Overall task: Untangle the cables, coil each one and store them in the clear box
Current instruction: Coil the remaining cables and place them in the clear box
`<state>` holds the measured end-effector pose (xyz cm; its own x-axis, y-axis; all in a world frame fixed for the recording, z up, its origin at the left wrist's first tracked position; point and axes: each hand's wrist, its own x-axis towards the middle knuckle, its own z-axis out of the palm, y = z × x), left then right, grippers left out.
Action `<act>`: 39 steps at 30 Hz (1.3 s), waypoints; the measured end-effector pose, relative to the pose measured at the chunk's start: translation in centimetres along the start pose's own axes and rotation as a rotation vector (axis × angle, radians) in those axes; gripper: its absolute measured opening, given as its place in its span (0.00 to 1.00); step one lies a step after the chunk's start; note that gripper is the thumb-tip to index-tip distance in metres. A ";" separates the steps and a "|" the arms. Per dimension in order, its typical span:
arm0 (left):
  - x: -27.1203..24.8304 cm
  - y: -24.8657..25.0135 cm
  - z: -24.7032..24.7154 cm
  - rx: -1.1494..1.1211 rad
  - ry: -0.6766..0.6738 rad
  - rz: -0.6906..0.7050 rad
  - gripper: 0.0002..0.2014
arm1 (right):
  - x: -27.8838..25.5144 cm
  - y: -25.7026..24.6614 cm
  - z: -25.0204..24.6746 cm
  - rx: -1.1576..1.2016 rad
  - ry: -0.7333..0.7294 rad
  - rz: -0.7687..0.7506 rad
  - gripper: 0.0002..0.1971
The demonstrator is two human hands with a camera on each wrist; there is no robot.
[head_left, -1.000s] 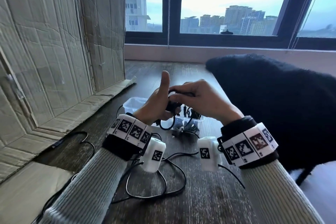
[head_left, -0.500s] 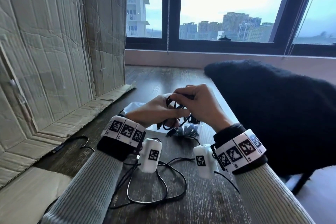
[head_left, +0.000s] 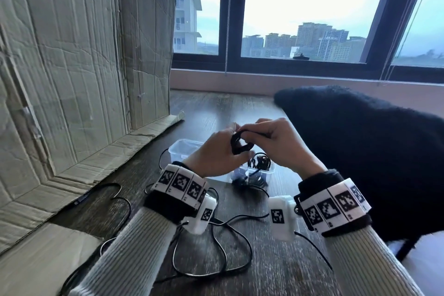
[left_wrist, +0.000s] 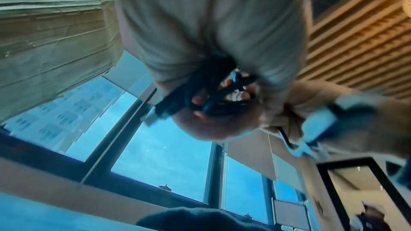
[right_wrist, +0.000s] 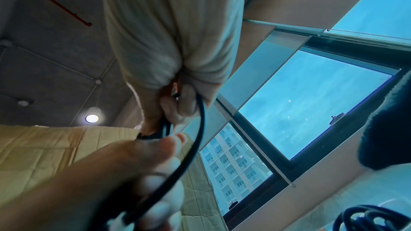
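From the head camera, both hands meet above the far middle of the dark wooden table point(head_left: 240, 108). The left hand point(head_left: 213, 151) and the right hand point(head_left: 278, 144) together hold a small black coiled cable point(head_left: 240, 145), a tight ring of several turns; the right fingers curl over its top, while the left hand cups it from the left side. Directly beneath and just beyond them stands the clear plastic box point(head_left: 179, 150), with a dark bundle of stored cables point(head_left: 259, 163) showing at its right end. Nearer, a thin black loose cable point(head_left: 216, 247) sprawls in wide loops between the wrists, and another black cable point(head_left: 115, 190) lies to the left beside the creased cardboard sheet point(head_left: 72, 79). A black fuzzy cloth point(head_left: 360, 151) covers the right side.

In the blurred left wrist view, the left hand point(left_wrist: 211, 32) has its fingers curled round the bundled turns point(left_wrist: 200, 92), and a connector end point(left_wrist: 160, 110) sticks out to the left. Exactly which fingers pinch cannot be told.

In the right wrist view, the right hand point(right_wrist: 175, 59) pinches the cable's turns point(right_wrist: 198, 129) near the top, and left fingertips point(right_wrist: 175, 140) press against them below.

The coil looks springy. If either grip loosens before it is lowered into the box, the turns would likely spring apart, and the jutting connector might snag the bundle already stored. A sleeve could also drag the loose cable on the table.
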<state>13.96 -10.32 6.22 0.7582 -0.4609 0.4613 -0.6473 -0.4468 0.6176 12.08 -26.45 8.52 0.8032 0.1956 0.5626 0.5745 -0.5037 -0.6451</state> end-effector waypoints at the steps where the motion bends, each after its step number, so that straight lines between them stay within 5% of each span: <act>1: 0.0 -0.2 0.0 0.084 0.067 0.050 0.16 | 0.0 0.0 -0.1 -0.006 0.037 0.003 0.08; 7: 0.0 -1.1 0.4 0.419 0.342 0.287 0.28 | 0.0 -0.5 -1.0 0.178 0.211 0.115 0.06; 9: 0.1 -1.2 0.4 0.443 0.373 0.346 0.35 | 0.1 -0.6 -0.9 0.177 0.272 0.125 0.05; 13: 0.5 -1.8 0.5 0.658 0.384 0.458 0.33 | 0.2 -0.9 -0.9 0.186 0.303 0.151 0.05; 19: 0.7 -1.5 1.3 0.798 0.485 0.348 0.30 | 0.0 -1.7 -1.1 0.313 0.238 0.198 0.06; 24: 0.2 -1.8 1.8 0.906 0.469 0.228 0.41 | -0.1 -2.5 -0.8 0.446 0.201 0.284 0.06; 30: 0.5 -1.2 1.7 0.638 0.429 0.326 0.17 | -0.1 -2.1 -1.4 0.598 0.175 0.410 0.08; 34: 0.2 -1.2 1.1 0.640 0.301 0.281 0.06 | -0.2 -1.0 -1.3 0.462 0.088 0.410 0.10; 39: 0.0 -2.4 0.1 0.651 0.111 0.287 0.08 | -0.3 -0.6 -3.5 -0.171 -0.070 0.288 0.08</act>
<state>15.46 -9.33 4.64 0.5319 -0.5637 0.6319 -0.7116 -0.7021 -0.0274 10.90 -29.10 10.55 0.9408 0.0793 0.3296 0.2930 -0.6793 -0.6728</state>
